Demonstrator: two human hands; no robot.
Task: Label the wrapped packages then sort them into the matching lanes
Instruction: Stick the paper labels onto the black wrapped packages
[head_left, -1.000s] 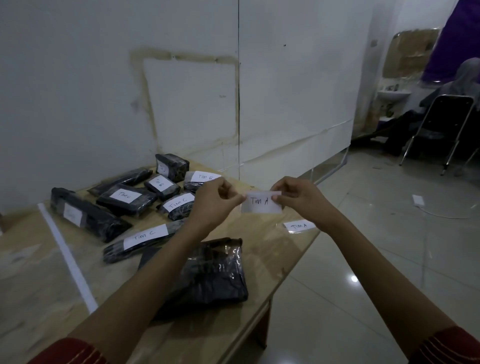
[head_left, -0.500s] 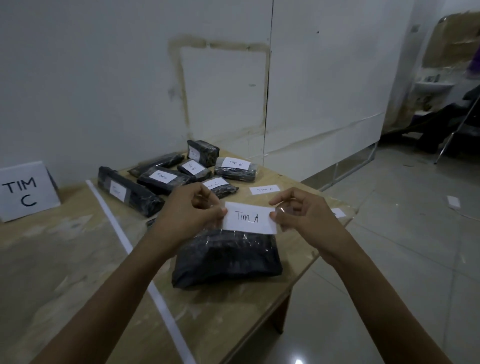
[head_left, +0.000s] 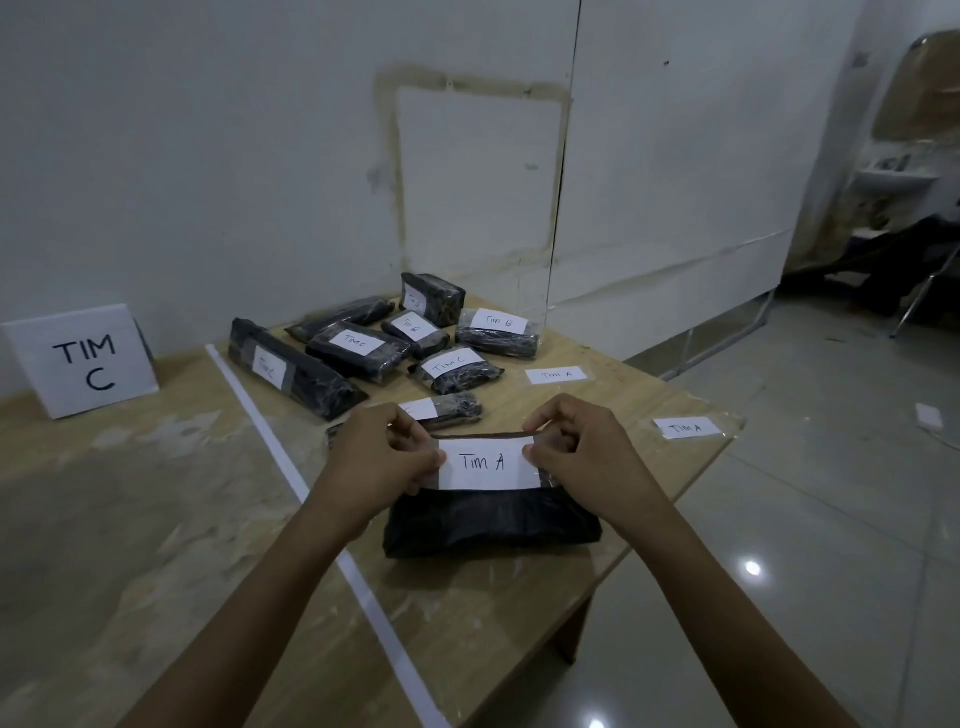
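A white "Tim A" label (head_left: 487, 463) lies against the top of a black wrapped package (head_left: 491, 519) near the table's right front edge. My left hand (head_left: 382, 462) pinches the label's left end and my right hand (head_left: 576, 457) pinches its right end. Behind them sit several black packages with labels, among them "Tim C" (head_left: 358, 344), (head_left: 453, 364) and "Tim B" (head_left: 496, 325). One small package (head_left: 457, 408) is partly hidden by my left hand.
Two loose "Tim A" labels (head_left: 556, 375), (head_left: 687, 428) lie on the wooden table (head_left: 156, 493) to the right. A white tape line (head_left: 275, 447) divides the table. A "TIM C" sign (head_left: 83, 361) stands at the back left. The table's edge (head_left: 670, 506) runs close on the right.
Both hands brought the "Tim A" label down from mid-air onto the black package. The view swung left, bringing the "TIM C" sign into sight.
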